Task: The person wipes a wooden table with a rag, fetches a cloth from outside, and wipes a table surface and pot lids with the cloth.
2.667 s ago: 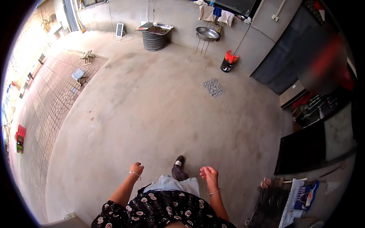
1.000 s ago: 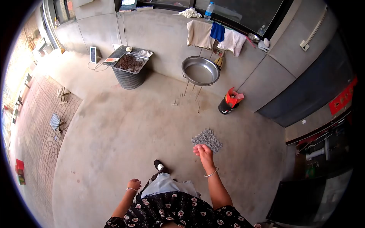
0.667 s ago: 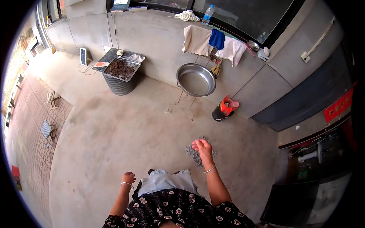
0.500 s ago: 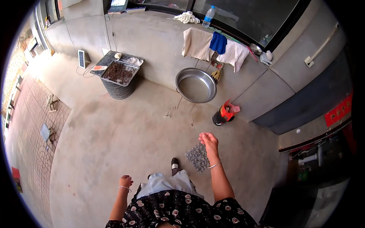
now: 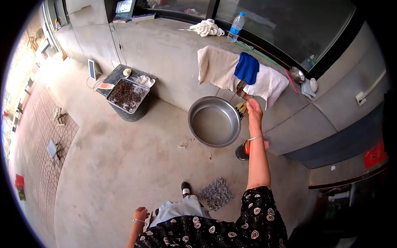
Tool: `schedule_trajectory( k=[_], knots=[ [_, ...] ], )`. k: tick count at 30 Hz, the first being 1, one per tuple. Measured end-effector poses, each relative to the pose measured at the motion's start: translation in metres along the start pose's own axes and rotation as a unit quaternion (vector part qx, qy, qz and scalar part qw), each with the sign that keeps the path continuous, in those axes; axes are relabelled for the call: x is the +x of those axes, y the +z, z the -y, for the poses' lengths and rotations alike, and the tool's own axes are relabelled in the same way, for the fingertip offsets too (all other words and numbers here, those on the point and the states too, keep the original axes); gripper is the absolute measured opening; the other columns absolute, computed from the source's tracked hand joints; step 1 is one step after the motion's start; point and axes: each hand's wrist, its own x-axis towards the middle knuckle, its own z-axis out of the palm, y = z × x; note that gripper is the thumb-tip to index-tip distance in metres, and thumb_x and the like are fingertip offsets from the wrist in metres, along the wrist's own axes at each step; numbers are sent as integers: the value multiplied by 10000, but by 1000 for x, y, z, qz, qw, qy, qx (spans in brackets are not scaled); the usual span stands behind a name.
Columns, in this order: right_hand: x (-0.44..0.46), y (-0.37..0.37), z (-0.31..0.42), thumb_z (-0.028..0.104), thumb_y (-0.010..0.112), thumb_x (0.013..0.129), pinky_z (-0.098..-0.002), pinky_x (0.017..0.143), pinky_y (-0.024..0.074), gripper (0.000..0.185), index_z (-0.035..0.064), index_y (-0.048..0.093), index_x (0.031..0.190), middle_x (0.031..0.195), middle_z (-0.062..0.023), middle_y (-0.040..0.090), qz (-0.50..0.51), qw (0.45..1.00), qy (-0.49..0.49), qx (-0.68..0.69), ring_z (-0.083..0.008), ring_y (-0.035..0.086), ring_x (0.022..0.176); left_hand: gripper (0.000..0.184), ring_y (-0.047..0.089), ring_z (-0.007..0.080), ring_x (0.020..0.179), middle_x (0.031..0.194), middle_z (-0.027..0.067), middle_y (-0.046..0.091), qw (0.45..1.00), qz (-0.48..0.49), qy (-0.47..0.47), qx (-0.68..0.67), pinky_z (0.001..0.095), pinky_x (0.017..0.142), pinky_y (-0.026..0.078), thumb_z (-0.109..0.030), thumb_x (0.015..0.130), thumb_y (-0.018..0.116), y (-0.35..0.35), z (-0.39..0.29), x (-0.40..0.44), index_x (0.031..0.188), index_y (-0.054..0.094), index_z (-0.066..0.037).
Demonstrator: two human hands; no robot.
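Out at the end of the extended right arm, the right hand (image 5: 254, 111) is open, fingers straight and held loosely together, pointing away toward the wall. White cloth (image 5: 268, 84) hangs just above and right of its fingertips; can't tell whether they touch. Blue cloth (image 5: 247, 68) is farther up beyond the fingertips, beige cloth (image 5: 218, 67) up and left, the three hanging in a row. Tan item (image 5: 240, 108) sits immediately left of the fingers, partly covered, too small to identify; contact unclear. Metal basin (image 5: 213, 124) is left of the right hand and slightly lower, rim near but apart from the wrist. Red-and-black bucket (image 5: 242, 151) is below the hand, partly behind the forearm. Water bottle (image 5: 236, 27) stands upright well above the hand on the ledge, white bundle (image 5: 208, 27) left of that; metal bowl (image 5: 297, 74) is up and right. Left hand (image 5: 141, 213) hangs low beside the pale garment (image 5: 182, 207), fingers curled; can't tell if it's closed or holding something. Lumpy grey mat (image 5: 216, 194) lies on the floor right of the left hand. Tray (image 5: 144, 91) of dark brown bits is well above the left hand, on a ribbed barrel (image 5: 132, 117). Bracelet on each wrist.
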Motion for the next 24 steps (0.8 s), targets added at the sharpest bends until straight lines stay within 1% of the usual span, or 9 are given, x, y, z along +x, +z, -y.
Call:
schedule_trajectory(
  k=[5, 9, 12, 15, 16, 17, 21, 23, 24],
  knots=[
    [107, 2, -19, 184, 662, 805, -302, 929, 387, 550, -39, 424, 1247, 1215, -179, 503, -23, 999, -18, -45, -223, 500, 1102, 248, 659, 213, 654, 800, 100, 624, 999, -24, -9, -30, 282, 502, 517, -73, 789, 555, 16, -31, -9, 1008, 580, 40],
    [193, -10, -55, 255, 721, 732, -326, 950, 368, 673, -86, 426, 1231, 1215, -229, 499, -67, 960, -124, -244, -286, 495, 1111, 250, 657, 214, 639, 785, 102, 624, 997, -63, -32, -33, 279, 497, 514, -71, 789, 553, 16, -31, -9, 1007, 578, 47],
    [208, 0, -41, 218, 728, 741, -290, 961, 362, 708, -113, 370, 1254, 1274, -215, 447, -26, 981, -41, -188, -258, 466, 1158, 250, 658, 214, 638, 783, 102, 626, 995, -79, -47, -30, 280, 501, 518, -70, 790, 552, 18, -29, -17, 1009, 579, 48],
    [232, -1, -45, 212, 749, 673, -322, 734, 466, 380, -60, 624, 907, 844, -115, 662, 56, 978, -59, -192, -208, 612, 780, 253, 660, 213, 647, 791, 103, 629, 994, -79, -54, -56, 285, 511, 525, -72, 793, 553, 22, -25, -26, 1014, 581, 48],
    [260, -12, -70, 226, 714, 674, -319, 672, 462, 267, -16, 659, 775, 678, -89, 652, 15, 952, -91, -293, -211, 608, 662, 255, 661, 213, 652, 799, 104, 630, 994, -77, -52, -60, 285, 513, 526, -72, 793, 552, 25, -24, -29, 1016, 580, 49],
    [274, -15, -72, 228, 663, 690, -319, 686, 455, 254, -10, 654, 778, 703, -110, 646, -25, 933, -53, -356, -236, 585, 656, 257, 661, 213, 657, 806, 104, 630, 994, -77, -49, -65, 285, 515, 526, -72, 794, 552, 27, -24, -31, 1018, 580, 51],
    [259, 8, -18, 191, 562, 741, -325, 741, 439, 259, -30, 629, 858, 838, -135, 622, -30, 987, -60, -144, -248, 551, 793, 265, 663, 212, 673, 831, 106, 632, 992, -76, -50, -87, 279, 523, 527, -78, 801, 549, 29, -16, -38, 1028, 577, 54],
    [215, 45, 46, 181, 526, 767, -309, 804, 406, 278, -55, 601, 892, 884, -138, 610, -104, 987, 30, -116, -247, 543, 842, 268, 662, 209, 674, 839, 109, 634, 991, -81, -49, -95, 275, 525, 525, -88, 803, 553, 33, -13, -38, 1031, 578, 52],
    [248, 37, 28, 187, 531, 769, -302, 796, 403, 278, -52, 599, 892, 883, -133, 604, -60, 991, -36, -114, -234, 536, 840, 270, 662, 208, 674, 843, 111, 635, 990, -83, -49, -100, 273, 526, 525, -92, 804, 554, 33, -10, -40, 1032, 579, 52]
  ],
)
